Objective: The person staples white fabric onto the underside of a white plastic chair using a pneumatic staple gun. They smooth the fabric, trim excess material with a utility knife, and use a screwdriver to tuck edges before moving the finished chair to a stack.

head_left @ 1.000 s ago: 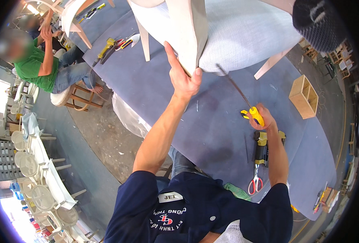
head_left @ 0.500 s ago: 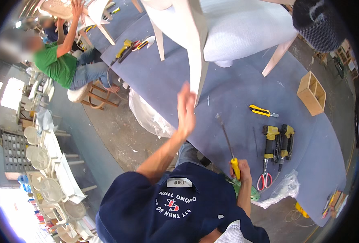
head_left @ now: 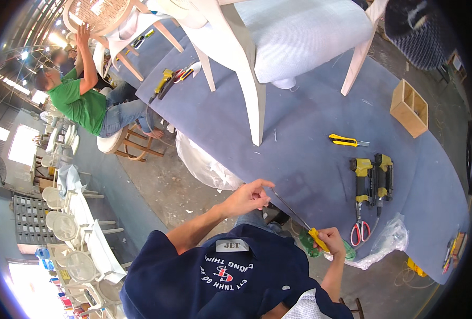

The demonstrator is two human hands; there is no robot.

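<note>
My right hand (head_left: 330, 242) is closed around the yellow handle of a screwdriver-like tool (head_left: 294, 212), its thin dark shaft slanting up to the left. Next to the shaft's tip is my left hand (head_left: 246, 198). Its index finger reaches out to the tip and seems to touch it, while the other fingers are partly bent. Whether anything tiny is at that fingertip I cannot tell. Beyond my hands, a pale wooden chair (head_left: 254, 106) with a light padded seat (head_left: 305, 42) stands on the grey-blue table (head_left: 305, 143).
On the table lie a yellow utility knife (head_left: 348, 140), two yellow-black air staplers (head_left: 371, 181), red-handled scissors (head_left: 360, 233) and a wooden box (head_left: 409, 109). Clear plastic (head_left: 385, 244) hangs at the near edge. A person in green (head_left: 84, 106) sits at left, hands on another chair.
My left hand has come down from beside the chair leg to the tool's tip. The right hand has lowered slightly, and the tool's shaft now tilts further left.
</note>
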